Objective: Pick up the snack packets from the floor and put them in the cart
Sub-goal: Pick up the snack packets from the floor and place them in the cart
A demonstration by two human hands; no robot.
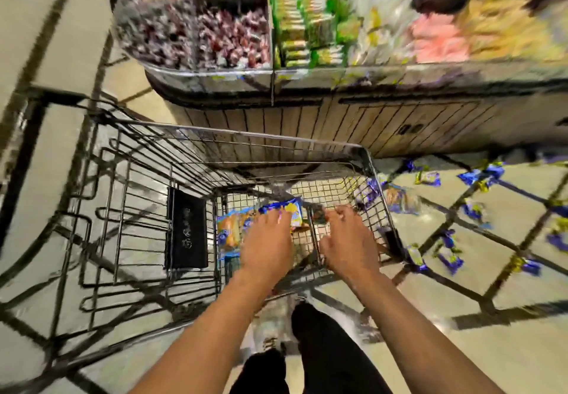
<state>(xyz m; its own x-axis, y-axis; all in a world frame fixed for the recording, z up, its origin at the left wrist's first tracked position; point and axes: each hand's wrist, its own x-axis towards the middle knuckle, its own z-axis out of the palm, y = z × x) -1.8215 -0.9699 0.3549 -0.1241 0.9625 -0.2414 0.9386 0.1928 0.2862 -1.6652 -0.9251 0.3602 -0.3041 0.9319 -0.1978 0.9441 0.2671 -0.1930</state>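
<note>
The wire cart (pixel 246 135) stands in front of me, seen from above. Orange and blue snack packets (pixel 232 229) lie in its basket. My left hand (pixel 267 243) reaches down into the basket, and its straight fingers touch a blue and yellow packet (pixel 293 209). Beside it, my right hand (pixel 347 240) hangs over the basket's right side with loosely curled fingers and nothing visible in it. Several blue and yellow packets (pixel 428 178) lie scattered on the tiled floor to the right of the cart, some close to its wheel (pixel 448 260). The frame is blurred by motion.
A display counter (pixel 338 123) with bins of wrapped sweets and snacks runs along the far side, right behind the cart. A black plate (pixel 186 230) hangs on the cart's folded child seat. My dark-trousered legs (pixel 322 347) stand behind the cart. Tiled floor (pixel 430 295) extends right.
</note>
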